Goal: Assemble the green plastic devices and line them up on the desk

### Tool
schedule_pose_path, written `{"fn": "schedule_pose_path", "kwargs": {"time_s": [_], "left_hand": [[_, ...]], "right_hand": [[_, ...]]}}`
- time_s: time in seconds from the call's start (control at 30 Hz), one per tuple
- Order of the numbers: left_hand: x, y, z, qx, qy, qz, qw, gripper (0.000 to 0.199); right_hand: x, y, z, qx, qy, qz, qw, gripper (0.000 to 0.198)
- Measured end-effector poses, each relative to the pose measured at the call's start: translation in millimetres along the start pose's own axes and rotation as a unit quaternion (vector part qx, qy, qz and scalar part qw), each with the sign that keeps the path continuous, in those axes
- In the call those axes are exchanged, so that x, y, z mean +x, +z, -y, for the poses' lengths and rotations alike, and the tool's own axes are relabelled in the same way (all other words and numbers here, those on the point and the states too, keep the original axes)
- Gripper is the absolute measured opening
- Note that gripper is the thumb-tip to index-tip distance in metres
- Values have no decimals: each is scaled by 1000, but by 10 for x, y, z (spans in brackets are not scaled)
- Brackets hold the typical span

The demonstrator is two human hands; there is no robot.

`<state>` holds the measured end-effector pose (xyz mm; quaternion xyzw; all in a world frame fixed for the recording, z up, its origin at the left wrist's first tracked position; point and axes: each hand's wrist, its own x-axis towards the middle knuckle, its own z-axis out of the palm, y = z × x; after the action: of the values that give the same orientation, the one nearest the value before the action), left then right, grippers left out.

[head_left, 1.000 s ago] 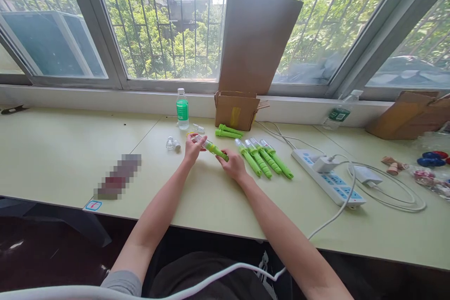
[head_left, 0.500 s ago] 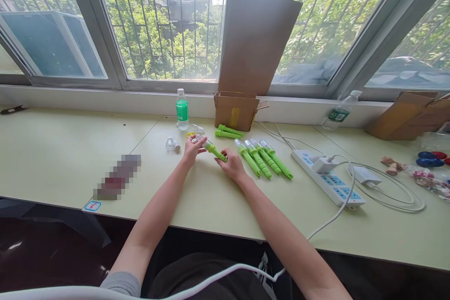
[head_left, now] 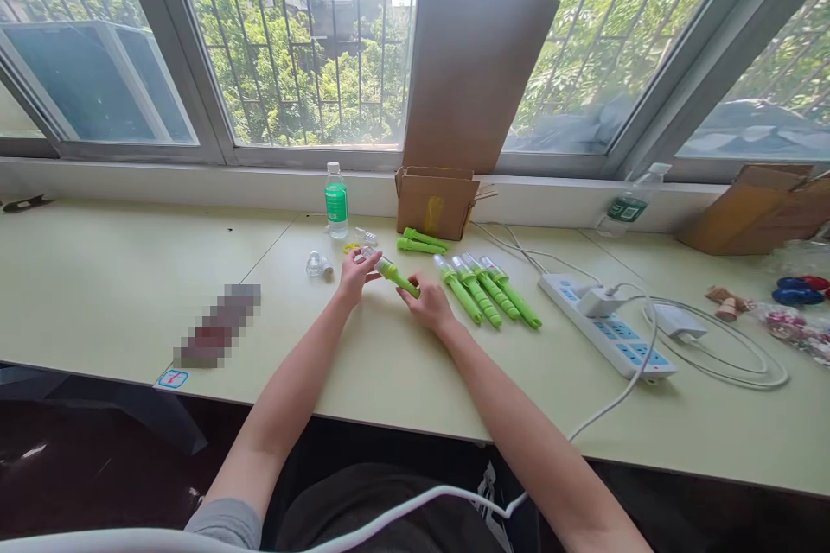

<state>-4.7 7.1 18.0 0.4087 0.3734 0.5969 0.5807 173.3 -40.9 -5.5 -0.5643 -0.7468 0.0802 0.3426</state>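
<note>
Between my hands is a green stick with a clear cap (head_left: 393, 272), tilted with its clear end up to the left. My left hand (head_left: 355, 276) is closed on the clear end. My right hand (head_left: 428, 302) grips the green handle's lower end. To the right lie several similar green sticks with clear tops (head_left: 485, 289), side by side. Two green handles (head_left: 420, 244) lie behind my hands, in front of a small cardboard box. Left of my left hand are small clear plastic pieces (head_left: 316, 265); another clear piece (head_left: 367, 235) and a yellow bit (head_left: 351, 248) lie beyond it.
A green-labelled bottle (head_left: 336, 202) stands by the cardboard box (head_left: 434, 204). On the right lies a white power strip (head_left: 606, 328) with plugs and a looped cable (head_left: 771, 376). A second bottle (head_left: 632, 200) leans near the sill. A blurred-out object (head_left: 220, 327) lies left.
Hardly anything differs. Both hands keep hold of the green stick in nearly the same place, and the view shifts very slightly.
</note>
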Motion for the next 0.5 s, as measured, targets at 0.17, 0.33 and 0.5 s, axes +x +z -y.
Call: {"fn": "schedule_pose_path", "kwargs": {"time_s": [0.17, 0.33, 0.5], "left_hand": [[-4, 10, 1, -1, -2, 5, 1000, 57], [-15, 28, -2, -5, -4, 6, 1000, 56], [-17, 22, 2, -4, 0, 7, 1000, 55]], "right_hand": [[-5, -32, 32, -28, 3, 13, 1000, 30], [-11, -28, 41, 6, 11, 0, 1000, 41], [-14, -30, 47, -11, 10, 13, 1000, 29]]}}
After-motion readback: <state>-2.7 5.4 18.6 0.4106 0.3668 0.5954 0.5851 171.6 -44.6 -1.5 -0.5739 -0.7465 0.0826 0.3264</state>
